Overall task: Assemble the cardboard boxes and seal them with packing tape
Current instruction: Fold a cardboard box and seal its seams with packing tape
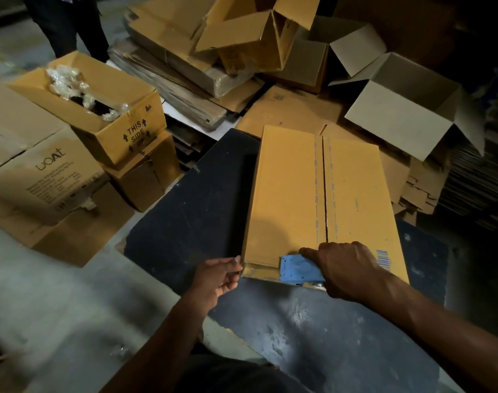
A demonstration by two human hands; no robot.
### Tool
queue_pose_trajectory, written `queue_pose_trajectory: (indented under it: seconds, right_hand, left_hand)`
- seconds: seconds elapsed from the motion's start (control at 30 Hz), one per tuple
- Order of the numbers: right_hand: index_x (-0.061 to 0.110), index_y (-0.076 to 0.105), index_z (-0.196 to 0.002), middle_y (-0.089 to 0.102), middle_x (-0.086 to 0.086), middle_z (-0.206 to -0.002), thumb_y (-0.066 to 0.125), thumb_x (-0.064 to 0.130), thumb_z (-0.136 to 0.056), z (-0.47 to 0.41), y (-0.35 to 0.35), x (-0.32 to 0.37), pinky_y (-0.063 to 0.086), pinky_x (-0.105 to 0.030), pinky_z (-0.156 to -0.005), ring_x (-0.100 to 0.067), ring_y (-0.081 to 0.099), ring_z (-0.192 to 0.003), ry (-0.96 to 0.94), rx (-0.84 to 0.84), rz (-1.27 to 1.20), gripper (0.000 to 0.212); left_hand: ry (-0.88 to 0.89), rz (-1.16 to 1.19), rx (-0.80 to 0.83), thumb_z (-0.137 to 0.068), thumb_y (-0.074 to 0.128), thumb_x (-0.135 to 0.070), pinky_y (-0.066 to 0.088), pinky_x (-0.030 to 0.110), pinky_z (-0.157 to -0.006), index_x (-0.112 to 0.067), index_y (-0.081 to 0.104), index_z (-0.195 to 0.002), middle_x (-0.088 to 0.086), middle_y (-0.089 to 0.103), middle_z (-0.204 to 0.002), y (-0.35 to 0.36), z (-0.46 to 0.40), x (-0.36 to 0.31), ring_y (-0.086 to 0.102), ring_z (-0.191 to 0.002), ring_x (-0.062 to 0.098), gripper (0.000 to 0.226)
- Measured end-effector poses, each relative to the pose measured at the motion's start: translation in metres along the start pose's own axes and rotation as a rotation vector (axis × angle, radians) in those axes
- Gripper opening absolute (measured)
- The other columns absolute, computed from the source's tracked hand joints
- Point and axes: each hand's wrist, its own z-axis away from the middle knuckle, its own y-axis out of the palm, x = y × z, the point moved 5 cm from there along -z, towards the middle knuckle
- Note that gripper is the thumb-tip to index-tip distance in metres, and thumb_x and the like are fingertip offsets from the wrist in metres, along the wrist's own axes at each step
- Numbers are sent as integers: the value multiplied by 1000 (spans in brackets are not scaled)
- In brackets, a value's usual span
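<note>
Bare dark mat (197, 211) left of box (321, 194); cartons (123, 120) beyond

A box (321, 199) is lying on a mat (197, 211), along its right side, its two top flaps meeting down the middle. A tape gun (299, 269) is sitting at the near edge of the box, with the right hand (347, 268) on it. The left hand (222, 275) is touching the near left corner of the box. Left of the mat, more boxes (106, 120) are sitting in a stack. Behind the mat, flat cardboard (171, 80) is lying in a pile, with an open box (250, 38) on top. Another open box (406, 109) is sitting at the back right.
</note>
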Motion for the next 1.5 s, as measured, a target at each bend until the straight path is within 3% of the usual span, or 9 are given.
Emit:
queue_pose_trajectory:
  seconds: [0.37, 0.57, 0.77, 0.93, 1.03, 1.17, 1.23, 1.37, 1.5]
  right_hand:
    - [35, 38, -147, 62, 1, -121, 66, 34, -88, -3, -5, 5, 51, -35, -80, -26, 68, -106, 9, 45, 41, 65]
    - [36, 37, -148, 63, 2, -122, 67, 38, -87, -4, -7, 5, 54, -34, -80, -25, 68, -106, 5, 43, 26, 68]
    - [37, 37, -149, 63, 3, -123, 66, 38, -87, -4, -7, 5, 54, -34, -80, -24, 68, -107, 5, 43, 39, 69]
    - [37, 38, -148, 63, 2, -121, 65, 37, -87, -3, -6, 5, 54, -34, -79, -25, 68, -105, 4, 50, 37, 66]
    - [37, 39, -146, 63, 2, -119, 65, 36, -87, -3, -6, 6, 53, -34, -77, -25, 68, -104, 1, 59, 33, 65]
    - [36, 40, -146, 64, 2, -119, 67, 36, -86, -4, -5, 3, 56, -34, -79, -25, 69, -103, -6, 65, 17, 66]
    - [36, 36, -149, 63, 0, -119, 66, 35, -87, -4, -3, 3, 56, -35, -80, -26, 68, -103, -20, 62, 20, 69]
    - [37, 10, -163, 58, -4, -123, 65, 33, -91, -5, -1, 2, 47, -34, -73, -29, 67, -103, -38, 58, 38, 91]
    - [39, -9, -161, 44, -9, -133, 79, 33, -84, -2, -1, 7, 42, -34, -65, -33, 67, -95, -72, 33, -10, 117]
  left_hand:
    - [-63, -117, 65, -87, 83, -27, 36, 21, -53, -9, 79, -103, 4, 76, -95, -9, -10, 0, 40, -54, 6, 24]
    - [-141, -58, 20, -85, 86, -31, 47, 25, -63, -10, 79, -107, -1, 79, -109, -8, -5, 3, 49, -87, 18, 31]
    - [-209, -135, 5, -79, 88, -43, 48, 29, -69, -16, 72, -107, 6, 71, -118, -10, -4, 8, 49, -95, 18, 42]
    - [-354, -244, 16, -73, 82, -67, 36, 25, -57, -22, 74, -107, 3, 56, -99, -17, -8, 34, 37, -74, 14, 57]
    - [-306, -215, -75, -90, 77, -48, 27, 23, -53, -22, 71, -102, -1, 59, -96, -19, -18, 37, 34, -63, 10, 29]
    - [152, -227, -265, -102, 63, -19, 44, 22, -56, -18, 71, -111, -1, 69, -100, -22, -17, 11, 60, -73, 15, 12]
    - [589, -416, -283, -101, 63, -19, 55, 26, -82, -29, 69, -116, -8, 70, -112, -13, 13, -18, 67, -101, 10, 19]
    - [1531, -966, -93, -89, 72, -46, 41, 24, -111, -17, 69, -132, -5, 66, -136, 45, 76, -35, 57, -129, 8, 52]
    - [1733, -1464, -123, -96, 60, -37, 24, 36, -124, -12, 70, -132, 5, 69, -136, 60, 37, -5, 62, -130, 22, 45]
